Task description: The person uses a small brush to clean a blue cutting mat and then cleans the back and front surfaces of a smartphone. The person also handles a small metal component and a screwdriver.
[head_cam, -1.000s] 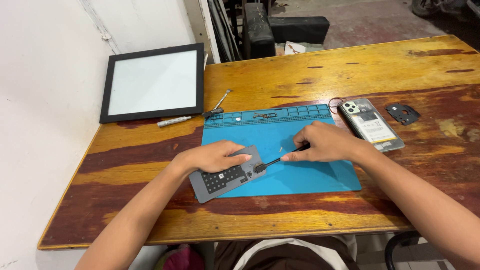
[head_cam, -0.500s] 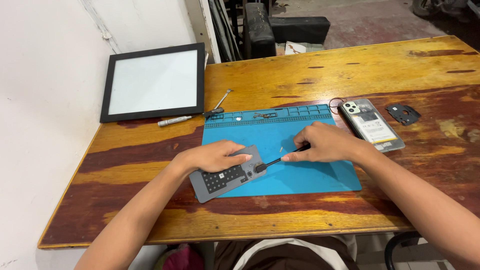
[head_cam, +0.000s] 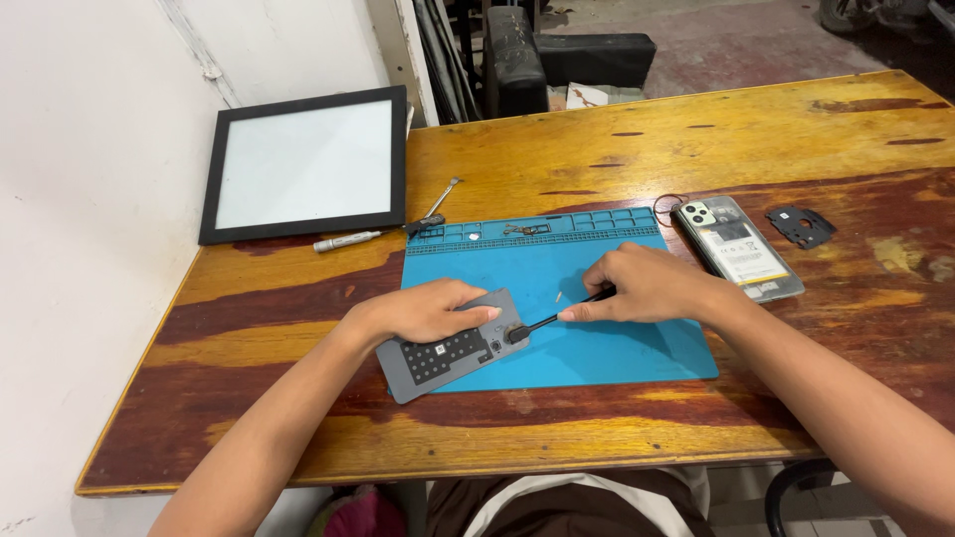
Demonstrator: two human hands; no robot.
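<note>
Your left hand (head_cam: pixel 428 310) lies flat on a grey phone part (head_cam: pixel 453 346), a back plate with a dark inner panel, and presses it down with the fingers spread over its upper edge. This part rests at the near left corner of the blue repair mat (head_cam: pixel 577 298), and one end of it goes over the mat's edge onto the wooden worktop (head_cam: pixel 696 139). Your right hand (head_cam: pixel 647 288) is closed around a thin black tool (head_cam: pixel 552 318), held like a pen, and its tip touches the right end of the grey part.

I judge that the work is in the middle. The phone (head_cam: pixel 738 249) with the clear back lies apart, to the right of the mat, and a small black cover piece (head_cam: pixel 801 225) lies near it, so some parts are already taken off. The grey part looks still under work at the tool's tip; I cannot tell what exactly the tip does there. A white pen (head_cam: pixel 346 241), tweezers (head_cam: pixel 438 204) and a black framed panel (head_cam: pixel 303 164) stay unused at the far left.
</note>
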